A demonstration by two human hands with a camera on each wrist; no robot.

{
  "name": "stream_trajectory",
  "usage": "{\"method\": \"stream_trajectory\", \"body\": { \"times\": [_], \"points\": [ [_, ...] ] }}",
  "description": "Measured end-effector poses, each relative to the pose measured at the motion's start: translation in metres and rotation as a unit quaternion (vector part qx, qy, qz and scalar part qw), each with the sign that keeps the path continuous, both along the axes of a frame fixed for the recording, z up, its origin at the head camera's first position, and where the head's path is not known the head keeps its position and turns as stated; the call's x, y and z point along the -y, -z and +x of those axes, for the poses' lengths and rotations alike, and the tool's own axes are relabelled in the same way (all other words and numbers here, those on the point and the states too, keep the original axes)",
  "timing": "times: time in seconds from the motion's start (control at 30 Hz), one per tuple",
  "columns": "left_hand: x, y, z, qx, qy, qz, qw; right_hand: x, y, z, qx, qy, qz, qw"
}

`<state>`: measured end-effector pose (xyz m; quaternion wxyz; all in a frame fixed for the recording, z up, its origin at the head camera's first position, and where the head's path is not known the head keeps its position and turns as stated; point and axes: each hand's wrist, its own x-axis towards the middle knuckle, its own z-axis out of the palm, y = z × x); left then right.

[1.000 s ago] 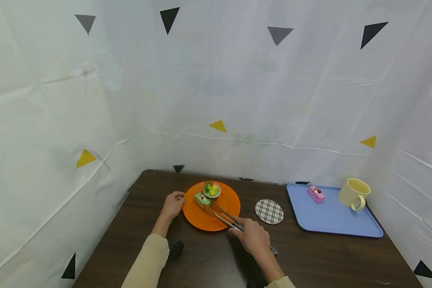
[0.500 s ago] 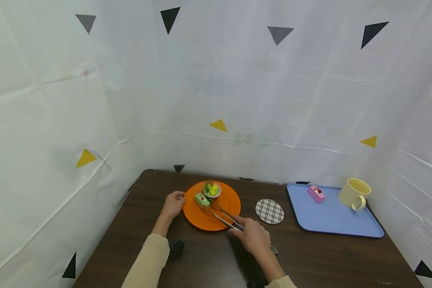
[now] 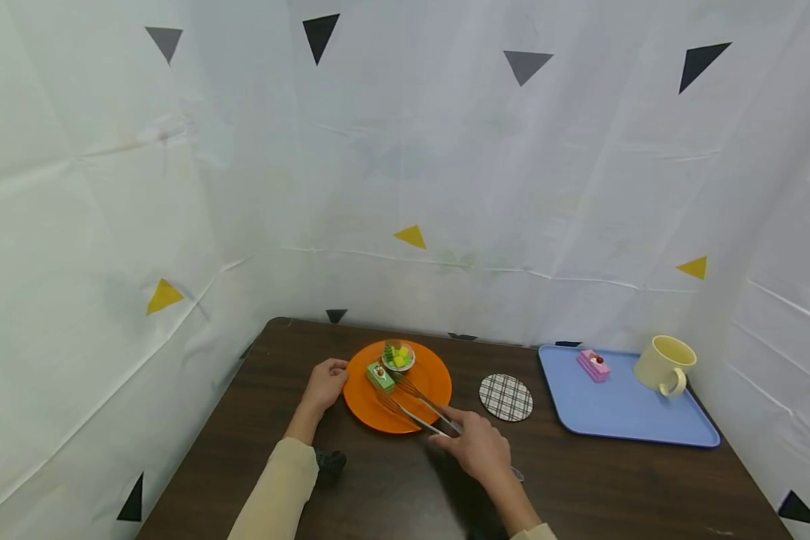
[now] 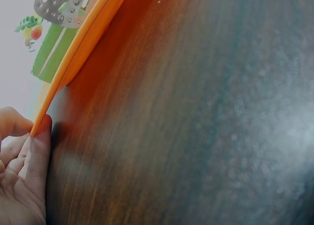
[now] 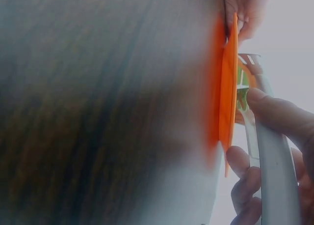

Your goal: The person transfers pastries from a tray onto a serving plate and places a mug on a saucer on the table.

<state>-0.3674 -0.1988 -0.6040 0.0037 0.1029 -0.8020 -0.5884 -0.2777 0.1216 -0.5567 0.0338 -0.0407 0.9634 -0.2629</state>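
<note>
My left hand [image 3: 325, 382] pinches the left rim of an orange plate [image 3: 435, 375]; the left wrist view shows thumb and fingers on either side of the rim [image 4: 73, 55]. On the plate sit a green toy cake slice [image 3: 380, 376] with a white and red topping and a small round dish of yellow and green food [image 3: 398, 358]. My right hand [image 3: 478, 446] grips metal serving tongs [image 5: 277, 171], whose arms reach over the plate's near right edge. The tongs' slotted tips stand apart, just on the near side of the green cake slice.
A round checked coaster [image 3: 505, 397] lies right of the plate. Further right, a blue tray [image 3: 628, 416] bears a pink cake slice [image 3: 593, 365] and a pale yellow mug [image 3: 663, 364]. White curtains with triangles [image 3: 409, 236] stand behind the dark table [image 3: 580, 487].
The tongs' tips have spread apart and drawn slightly back from the green cake slice, which stays on the plate. My right hand has shifted slightly right; the left hand holds still.
</note>
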Motion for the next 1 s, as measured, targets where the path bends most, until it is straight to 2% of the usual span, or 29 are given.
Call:
{"method": "stream_trajectory", "body": {
  "times": [0.33,0.6,0.87,1.0],
  "points": [
    [-0.003,-0.003,0.001,0.0,0.003,0.0,1.0,-0.011,-0.01,0.01,0.005,0.012,-0.005,0.9999],
    [-0.004,-0.004,0.006,-0.006,0.005,-0.009,0.9999,-0.031,-0.008,0.02,0.013,0.025,-0.022,0.9994],
    [-0.003,-0.004,0.006,-0.014,0.003,-0.009,0.9999,-0.048,-0.008,0.029,0.018,0.041,-0.037,0.9983],
    [-0.003,-0.003,0.006,-0.007,0.003,-0.01,0.9999,-0.056,-0.008,0.032,0.019,0.055,-0.034,0.9977]
  ]
}}
